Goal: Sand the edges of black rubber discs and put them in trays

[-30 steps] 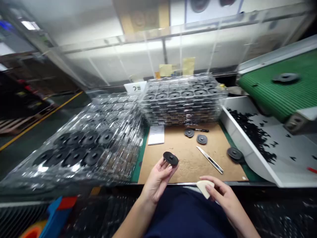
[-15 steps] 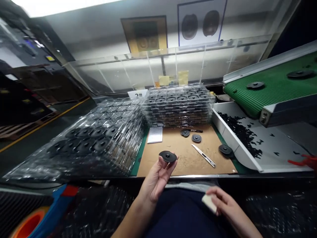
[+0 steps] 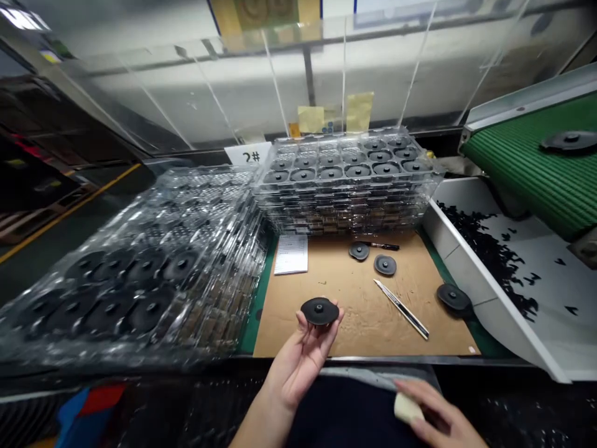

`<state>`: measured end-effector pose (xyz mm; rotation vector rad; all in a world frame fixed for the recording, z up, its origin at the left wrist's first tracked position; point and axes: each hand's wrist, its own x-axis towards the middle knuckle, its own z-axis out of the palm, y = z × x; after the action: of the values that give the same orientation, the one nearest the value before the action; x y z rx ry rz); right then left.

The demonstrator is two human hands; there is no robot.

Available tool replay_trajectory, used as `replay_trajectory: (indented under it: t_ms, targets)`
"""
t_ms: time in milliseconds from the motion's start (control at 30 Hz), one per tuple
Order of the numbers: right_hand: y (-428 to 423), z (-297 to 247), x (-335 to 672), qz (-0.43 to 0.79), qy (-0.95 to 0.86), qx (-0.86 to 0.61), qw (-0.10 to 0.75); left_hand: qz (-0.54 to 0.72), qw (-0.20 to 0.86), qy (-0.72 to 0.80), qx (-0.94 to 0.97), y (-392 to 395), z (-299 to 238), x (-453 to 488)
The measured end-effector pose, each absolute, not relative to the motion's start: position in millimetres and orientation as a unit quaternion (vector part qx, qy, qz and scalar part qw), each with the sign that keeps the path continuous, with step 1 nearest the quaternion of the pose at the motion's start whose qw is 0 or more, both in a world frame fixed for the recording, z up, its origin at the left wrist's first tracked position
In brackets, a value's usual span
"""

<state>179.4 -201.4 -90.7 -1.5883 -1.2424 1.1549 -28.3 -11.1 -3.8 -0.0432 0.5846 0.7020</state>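
My left hand [image 3: 301, 364] holds a round black plastic disc [image 3: 319, 310] by its rim on the fingertips, face up, over the near edge of a brown cardboard mat [image 3: 364, 311]. My right hand [image 3: 438, 417] is low at the bottom right, its fingers closed on a small pale cream block [image 3: 407, 407]. Two more black discs [image 3: 359, 251] [image 3: 385, 264] lie on the mat farther back. A third disc [image 3: 453, 297] rests at the mat's right edge. A thin metal blade [image 3: 402, 300] lies slantwise between them.
Stacked clear trays of black discs [image 3: 342, 180] stand behind the mat. A second tray stack [image 3: 140, 274] fills the left. A white bin [image 3: 466, 261] with black scraps is on the right under a green conveyor [image 3: 536, 168] carrying a disc. A white note [image 3: 291, 254] and a pen [image 3: 380, 246] lie nearby.
My right hand has drawn back and down toward my lap with the cream block. My left hand keeps the disc, now turned flatter. The view has shifted.
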Motion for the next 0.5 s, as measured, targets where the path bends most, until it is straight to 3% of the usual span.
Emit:
replay_trajectory:
  t_ms: [200, 300, 500]
  targets:
    - [-92, -36, 173, 0.273, -0.543, -0.639, 0.472, 0.304, 0.907, 0.274, 0.095, 16, -23, -15]
    - [-44, -23, 157, 0.197, -0.592, -0.636, 0.453, 0.329, 0.879, 0.319, 0.128, 26, -22, -11]
    - [-4, -21, 150, 0.173, -0.64, -0.622, 0.416, 0.331, 0.862, 0.371, 0.103, 53, -24, -10]
